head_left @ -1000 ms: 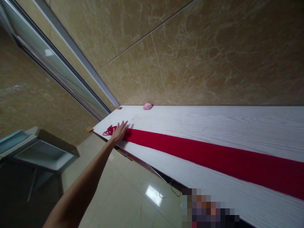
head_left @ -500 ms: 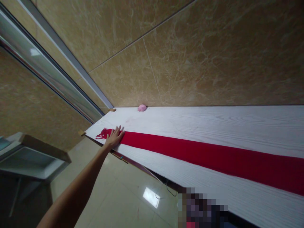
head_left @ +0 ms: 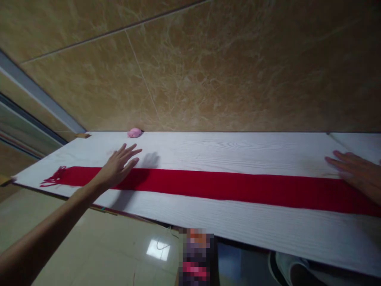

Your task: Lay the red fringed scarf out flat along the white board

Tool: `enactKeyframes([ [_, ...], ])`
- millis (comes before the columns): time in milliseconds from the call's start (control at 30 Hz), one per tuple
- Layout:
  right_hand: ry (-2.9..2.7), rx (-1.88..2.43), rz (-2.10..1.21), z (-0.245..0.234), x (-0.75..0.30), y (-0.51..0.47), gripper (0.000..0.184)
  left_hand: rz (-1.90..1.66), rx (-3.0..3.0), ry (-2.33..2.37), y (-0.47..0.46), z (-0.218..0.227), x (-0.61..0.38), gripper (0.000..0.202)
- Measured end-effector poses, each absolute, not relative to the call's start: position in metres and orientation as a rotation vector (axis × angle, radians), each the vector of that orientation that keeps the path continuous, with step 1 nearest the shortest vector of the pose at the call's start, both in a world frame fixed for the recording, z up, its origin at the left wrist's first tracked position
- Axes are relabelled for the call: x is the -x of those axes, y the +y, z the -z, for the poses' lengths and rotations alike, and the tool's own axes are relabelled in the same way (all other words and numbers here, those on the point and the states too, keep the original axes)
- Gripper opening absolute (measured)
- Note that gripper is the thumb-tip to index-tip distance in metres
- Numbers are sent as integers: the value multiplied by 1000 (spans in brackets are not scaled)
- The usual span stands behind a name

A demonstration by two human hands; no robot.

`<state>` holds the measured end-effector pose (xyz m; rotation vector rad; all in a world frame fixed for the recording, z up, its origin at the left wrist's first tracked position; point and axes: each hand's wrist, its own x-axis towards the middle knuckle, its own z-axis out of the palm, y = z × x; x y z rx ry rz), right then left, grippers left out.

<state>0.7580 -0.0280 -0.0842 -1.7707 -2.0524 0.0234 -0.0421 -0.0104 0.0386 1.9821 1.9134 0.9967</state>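
Clock read from the tabletop's middle, twelve toward the wall.

Tabletop [head_left: 238,147]: long, white, wood-grained; far edge along the wall, dark near edge above the floor.

Scarf [head_left: 223,184]: red, one strip, laid flat and lengthwise from nine to three, its loose fringe [head_left: 56,175] at nine; the three-o'clock end runs out of my sight.

Left hand [head_left: 119,163]: at nine, raised over the scarf, fingers spread and gripping nothing, shadow falling just beside it toward three.

Right hand [head_left: 358,172]: at three, blurred, over the scarf; fingers stretched out, nothing clasped. Whether it touches the cloth I cannot tell.

Pink object [head_left: 134,132]: small, rounded, at ten, just beside the wall; its kind is unclear.

Brown block [head_left: 83,135]: at ten, by the tabletop's far corner.

Wall [head_left: 208,71]: at twelve, tan, veined like marble, with seams.

Metal strip [head_left: 38,93]: grey, slanting, at ten.

Floor [head_left: 98,250]: pale glossy tiles, at seven, bearing a bright reflection [head_left: 157,249].
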Motion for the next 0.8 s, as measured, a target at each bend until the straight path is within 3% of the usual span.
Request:
enactKeyframes([
  [67, -2126, 1794, 28, 61, -719, -39, 100, -960, -1990, 1813, -16, -43, -2, 35],
  [200, -2316, 1718, -82, 17, -600, -56, 78, -350, -2562, 1411, -22, -37, -84, 60],
  [333, -2528, 1476, -120, 2, -502, -57, 70, -86, -2753, 1146, -19, -19, -146, 65],
  [600, -2656, 1210, -83, 32, -464, -69, 68, 50, -2801, 978, -34, -4, -165, 73],
  [800, -2655, 1260, -97, 23, -464, -67, 68, 36, -2768, 992, -33, -11, -169, 72],
])
